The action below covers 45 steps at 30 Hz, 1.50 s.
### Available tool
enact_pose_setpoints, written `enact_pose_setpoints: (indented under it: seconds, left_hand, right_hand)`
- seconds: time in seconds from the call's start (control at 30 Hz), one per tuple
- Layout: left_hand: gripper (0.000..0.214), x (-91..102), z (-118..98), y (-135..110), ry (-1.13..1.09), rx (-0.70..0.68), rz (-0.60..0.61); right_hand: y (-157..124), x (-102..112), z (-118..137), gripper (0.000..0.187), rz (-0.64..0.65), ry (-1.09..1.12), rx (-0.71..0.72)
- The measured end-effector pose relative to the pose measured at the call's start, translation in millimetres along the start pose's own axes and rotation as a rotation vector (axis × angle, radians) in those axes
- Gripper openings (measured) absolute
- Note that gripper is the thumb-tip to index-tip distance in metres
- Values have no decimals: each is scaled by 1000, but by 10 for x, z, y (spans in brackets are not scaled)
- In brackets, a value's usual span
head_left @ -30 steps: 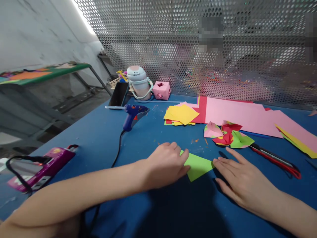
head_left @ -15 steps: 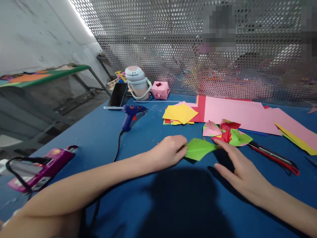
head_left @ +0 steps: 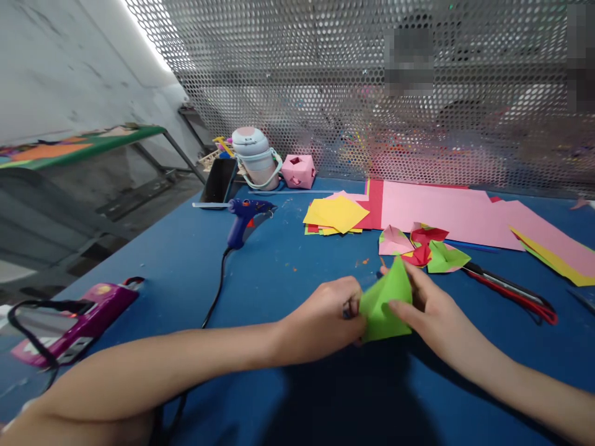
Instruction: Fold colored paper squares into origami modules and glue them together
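Note:
A green sheet of paper (head_left: 385, 303) is held between my two hands, creased and raised at its top corner. My left hand (head_left: 325, 316) is closed on its left edge, the fingers curled. On the other side, my right hand (head_left: 430, 310) pinches the sheet with the thumb in front and the fingers partly hidden behind. Just beyond lie folded paper pieces: a pink one (head_left: 394, 240), a red one (head_left: 425, 241) and a green one (head_left: 446, 257). A red and black utility knife (head_left: 511, 292) lies to the right of them.
A blue glue gun (head_left: 246, 218) stands on the table, its cord running to a purple power strip (head_left: 88, 322). Yellow paper squares (head_left: 337, 214), pink sheets (head_left: 437, 207), a pink paper polyhedron (head_left: 298, 171), a lidded bottle (head_left: 256, 158) and a phone (head_left: 220, 181) are along the back, before a perforated metal screen (head_left: 297, 74).
The green paper has gone from lying nearly flat to being tilted up and bent. My right hand has moved in and taken hold of it; my left hand has come slightly nearer me.

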<state>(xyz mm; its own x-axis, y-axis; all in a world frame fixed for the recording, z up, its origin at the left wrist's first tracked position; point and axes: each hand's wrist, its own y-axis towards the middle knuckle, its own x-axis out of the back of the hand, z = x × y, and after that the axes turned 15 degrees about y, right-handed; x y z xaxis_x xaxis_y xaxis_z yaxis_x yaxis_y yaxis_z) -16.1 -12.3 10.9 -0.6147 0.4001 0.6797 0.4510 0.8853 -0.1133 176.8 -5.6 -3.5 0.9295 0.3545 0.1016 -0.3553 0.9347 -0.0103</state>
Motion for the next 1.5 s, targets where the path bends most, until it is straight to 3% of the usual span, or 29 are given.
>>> enact_pose_setpoints:
  seconds: [0.1,0.17,0.27,0.4,0.57,0.73,0.83,0.97,1.17,1.33,1.5]
  left_hand:
    - [10,-3,56,60,-301,198,93]
    - [12,34,86,120,-359,225,72]
    - [9,117,137,203,-287,161,-69]
    - [5,202,249,267,54,21,-196]
    - [12,217,379,311,351,-193,-211]
    - [12,187,416,332,495,-333,-209]
    - [14,206,424,330,519,-393,-173]
    - [15,269,450,335,488,-433,-124]
    - [17,291,477,342,482,-490,-106]
    - [18,293,488,332,492,-520,-92]
    - [17,334,508,335,484,-537,-63]
  right_hand:
    - [55,31,-3,50,1,-20,-29]
    - [70,69,4,49,5,-65,-30]
    - [58,122,3,46,28,-185,13]
    - [35,184,-57,44,19,-364,110]
    - [58,238,-159,42,66,-426,238]
    - [131,214,-203,27,-19,-505,358]
    - [166,226,-206,17,-22,-489,479]
    - [167,280,-201,15,111,-507,654]
    - [151,256,-179,13,190,-687,726]
    - [133,230,-125,19,250,-723,865]
    - [119,236,-131,16,250,-776,906]
